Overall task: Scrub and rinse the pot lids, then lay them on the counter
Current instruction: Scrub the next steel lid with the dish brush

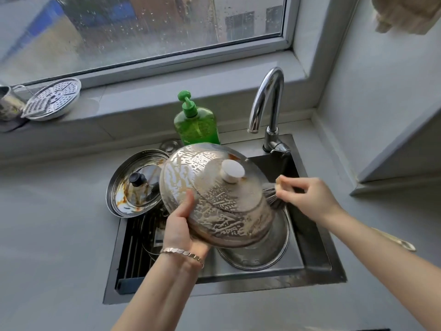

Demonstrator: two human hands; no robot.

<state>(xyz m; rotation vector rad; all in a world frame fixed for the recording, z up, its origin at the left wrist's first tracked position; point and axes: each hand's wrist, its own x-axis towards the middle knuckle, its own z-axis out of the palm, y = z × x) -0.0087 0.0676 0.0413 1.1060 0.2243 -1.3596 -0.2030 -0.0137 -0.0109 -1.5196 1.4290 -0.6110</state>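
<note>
Head view: soapy lid point(214, 199) tilted above sink point(315, 247), lower-left rim clamped in left hand point(181, 225), thumb on top; scrubber point(272, 194) pinched in right hand point(310, 194), pressed to lid's right edge. Second lid point(136, 185) at sink's left edge; grey counter point(59, 223), green soap bottle point(196, 123), rain-spotted window point(143, 27) behind

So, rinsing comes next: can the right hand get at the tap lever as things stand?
Likely yes: nothing stands between the right hand and the tap lever, though the hand holds a scrubbing brush.

Left grip point(179, 226) clasping; right grip point(309, 196) pinching.
</note>
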